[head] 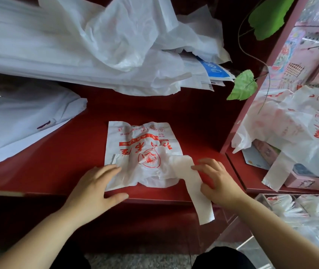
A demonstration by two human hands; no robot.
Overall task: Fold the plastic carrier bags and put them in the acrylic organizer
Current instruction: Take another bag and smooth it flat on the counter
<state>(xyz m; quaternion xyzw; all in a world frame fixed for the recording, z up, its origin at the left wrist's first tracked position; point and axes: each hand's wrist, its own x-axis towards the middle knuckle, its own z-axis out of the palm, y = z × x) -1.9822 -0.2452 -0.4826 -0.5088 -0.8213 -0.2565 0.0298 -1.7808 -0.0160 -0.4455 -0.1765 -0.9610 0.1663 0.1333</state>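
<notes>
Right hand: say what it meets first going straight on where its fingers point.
The right hand would meet the bag's white handle first, seemingly already at its fingertips; past it lies the printed bag.

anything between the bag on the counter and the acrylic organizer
Nothing visible does. The plastic bag lies on the red counter, left hand and right hand on it; the acrylic organizer sits lower right, past the counter's edge.

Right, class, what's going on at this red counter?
A person has a red-printed carrier bag spread on the counter. The left hand presses its near corner flat while the right hand holds one handle, which hangs over the edge. Folded bags already sit in the acrylic organizer at lower right.
</notes>
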